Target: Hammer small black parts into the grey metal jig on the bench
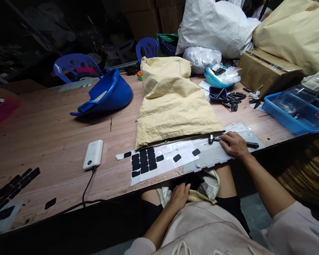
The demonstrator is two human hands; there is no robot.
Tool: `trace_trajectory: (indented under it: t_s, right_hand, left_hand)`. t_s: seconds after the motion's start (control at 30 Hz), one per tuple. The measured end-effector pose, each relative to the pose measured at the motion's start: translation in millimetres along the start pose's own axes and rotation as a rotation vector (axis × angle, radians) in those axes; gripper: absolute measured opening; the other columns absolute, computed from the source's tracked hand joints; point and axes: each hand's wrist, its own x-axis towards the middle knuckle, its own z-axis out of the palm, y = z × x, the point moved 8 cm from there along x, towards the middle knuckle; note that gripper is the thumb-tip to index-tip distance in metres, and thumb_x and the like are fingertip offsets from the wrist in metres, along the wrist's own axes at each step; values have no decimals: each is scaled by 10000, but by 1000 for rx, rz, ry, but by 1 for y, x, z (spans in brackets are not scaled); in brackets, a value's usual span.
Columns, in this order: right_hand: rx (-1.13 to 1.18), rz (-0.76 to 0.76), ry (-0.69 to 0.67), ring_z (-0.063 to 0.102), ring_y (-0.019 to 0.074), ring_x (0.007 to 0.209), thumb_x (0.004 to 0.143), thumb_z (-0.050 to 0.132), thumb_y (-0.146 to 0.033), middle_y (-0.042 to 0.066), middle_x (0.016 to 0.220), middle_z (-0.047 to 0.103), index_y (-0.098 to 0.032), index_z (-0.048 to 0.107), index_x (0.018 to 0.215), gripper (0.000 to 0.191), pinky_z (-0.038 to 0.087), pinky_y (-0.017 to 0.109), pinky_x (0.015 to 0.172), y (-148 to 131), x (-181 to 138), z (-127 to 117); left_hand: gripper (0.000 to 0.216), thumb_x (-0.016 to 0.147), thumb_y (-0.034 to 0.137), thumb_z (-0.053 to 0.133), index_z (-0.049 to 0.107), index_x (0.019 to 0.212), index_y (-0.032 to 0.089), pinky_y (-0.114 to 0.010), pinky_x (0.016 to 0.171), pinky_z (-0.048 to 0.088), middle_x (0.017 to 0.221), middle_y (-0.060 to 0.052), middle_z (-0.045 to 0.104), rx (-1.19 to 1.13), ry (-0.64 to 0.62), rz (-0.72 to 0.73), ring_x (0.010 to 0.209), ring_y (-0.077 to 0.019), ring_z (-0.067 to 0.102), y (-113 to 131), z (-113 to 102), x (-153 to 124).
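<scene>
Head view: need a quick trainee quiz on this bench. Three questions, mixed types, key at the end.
1. Which hand is on the hammer?
2. True or false: the white corded device lies left of the yellow sack in the picture.
3. The block of black patches lies on: a) a blue tray, b) a white sheet, c) a carton.

Key: 1. The right hand. 2. True. 3. b.

Head view, from head height, facing forward and down across the table; left hand and right hand near.
</scene>
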Motion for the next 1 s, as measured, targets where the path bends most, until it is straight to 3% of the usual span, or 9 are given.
trace_trajectory:
  t_s: [0.07,0.13,0.33,0.57,0.63,0.73,0.8,0.9,1.0]
  right_hand:
    - [2,14,-10,588,244,898,964,606,-353,74,941,683,-234,770,1052,220,470,374,814,0,0,0]
    - [0,28,-22,588,245,903,967,600,-362,74,944,682,-242,771,1051,225,471,376,821,1,1,0]
    - [11,48,-35,577,250,893,955,599,-361,76,938,680,-249,780,1055,235,470,389,819,2,1,1]
    - [5,39,-17,582,245,890,973,582,-377,77,927,675,-233,770,1039,246,465,377,808,1,1,-1]
    - [3,35,-15,584,244,886,974,578,-380,75,926,677,-234,770,1037,249,466,376,803,1,1,-1]
    - [6,45,-19,586,247,886,967,586,-376,75,924,682,-243,775,1036,241,468,381,804,2,1,0]
    - [13,53,-21,586,251,889,954,596,-370,77,923,683,-248,783,1039,238,471,389,809,4,0,1]
    - [20,54,-14,587,251,885,947,600,-366,76,923,683,-252,788,1035,237,477,394,812,4,0,1]
    - [20,47,-1,591,246,879,957,596,-373,74,914,680,-246,784,1027,237,479,387,809,4,0,1]
  left_hand:
    - [486,1101,429,346,749,1058,161,-372,988,519,1178,-182,784,72,-79,-96,1171,-294,727,-5,7,6]
    - [489,1091,449,361,759,1097,165,-379,994,519,1233,-184,777,98,-130,-105,1206,-303,724,-3,12,9]
    - [478,1055,460,422,764,1178,150,-409,1008,530,1294,-212,757,98,-150,-149,1245,-335,711,-3,18,9]
    - [350,1008,365,507,770,1224,287,-361,938,553,1144,-86,823,74,-208,50,1111,-281,760,32,0,-17]
    - [317,973,381,575,789,1190,296,-328,862,555,1026,-51,834,-27,-163,158,977,-253,773,51,-20,-28]
    - [327,962,429,607,801,1168,265,-282,725,528,876,-17,810,-263,17,256,771,-193,736,75,-71,-29]
    - [368,994,445,565,782,1211,241,-265,667,502,795,-4,773,-367,170,243,691,-166,694,83,-111,-16]
    - [316,967,377,626,775,1209,239,-258,682,476,731,15,717,-276,412,148,706,-160,667,87,-166,15]
    - [375,958,329,646,737,1314,252,-274,694,479,760,4,725,-170,481,83,757,-185,679,91,-201,45]
